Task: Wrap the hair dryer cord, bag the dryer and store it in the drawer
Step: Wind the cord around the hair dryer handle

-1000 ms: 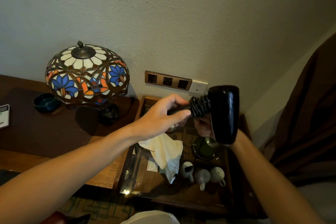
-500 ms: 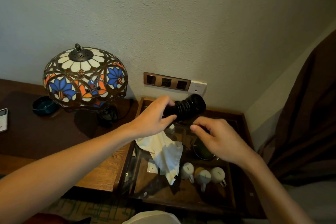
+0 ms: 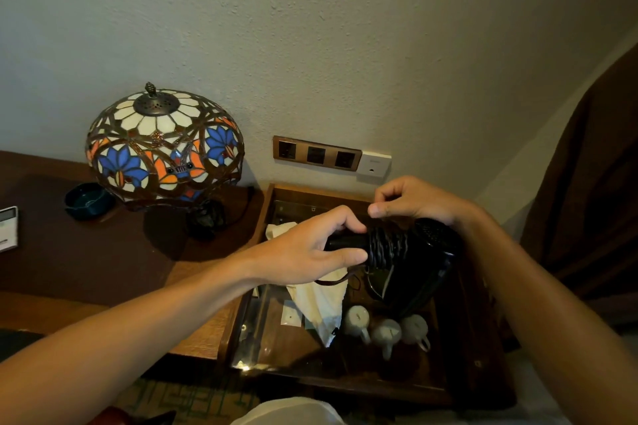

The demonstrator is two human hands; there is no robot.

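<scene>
A black hair dryer [image 3: 419,262] hangs in the air above an open wooden drawer [image 3: 481,348], its barrel pointing down and right. Its black cord [image 3: 383,247] is coiled in many turns around the handle. My left hand [image 3: 310,248] grips the end of the handle, just left of the coil. My right hand [image 3: 411,200] is above the coil, thumb and fingers pinched together over it; whether they hold the cord's end is hidden. A cream cloth bag [image 3: 321,304] lies crumpled in the drawer under my left hand, with a dark drawstring.
Three white cups [image 3: 386,329] lie in the drawer's front right. A stained-glass lamp [image 3: 162,145] and a dark green bowl [image 3: 88,200] stand on the brown desk [image 3: 86,259] at left. Wall sockets [image 3: 316,153] are behind the drawer. A brown curtain [image 3: 593,183] hangs at right.
The dryer has turned so its barrel now points down and right. My right hand rose from in front of the dryer to above the coiled cord. My left hand kept hold of the handle.
</scene>
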